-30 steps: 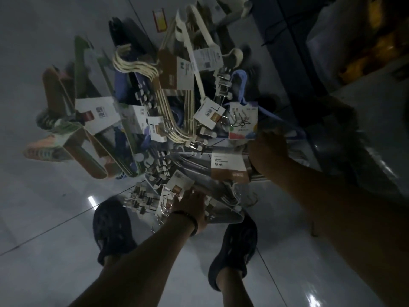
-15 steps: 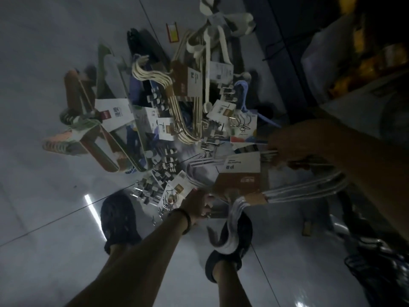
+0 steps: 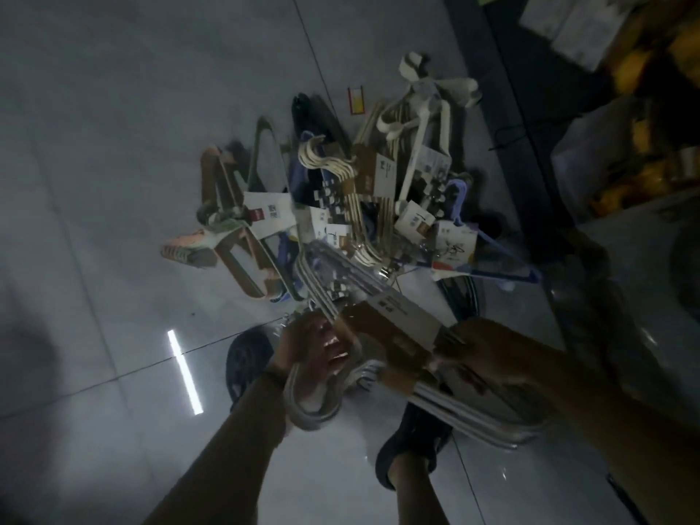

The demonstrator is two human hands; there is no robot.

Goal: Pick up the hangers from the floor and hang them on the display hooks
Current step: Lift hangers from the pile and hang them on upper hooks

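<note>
A bundle of silver-grey hangers (image 3: 333,282) with a brown and white card sleeve (image 3: 397,323) is lifted above the floor, in front of me. My left hand (image 3: 318,346) grips the bundle at its hook end, where the grey hooks (image 3: 310,407) curve below my wrist. My right hand (image 3: 488,350) holds the bundle at the sleeve's right side. Behind it a pile of hanger packs (image 3: 363,198) lies on the tiled floor: cream, orange, green, blue and white ones with paper labels. No display hooks are in view.
My two dark shoes (image 3: 246,358) (image 3: 413,449) stand on the glossy grey tiles (image 3: 113,183) just before the pile. A dark shelf base (image 3: 503,119) runs along the right, with yellow packaged goods (image 3: 644,153) above it. A small red-edged tag (image 3: 356,100) lies behind the pile.
The silver-grey bundle has come up off the pile toward me. My left hand moved from the floor packs to the bundle's hook end, and my right hand drew in closer.
</note>
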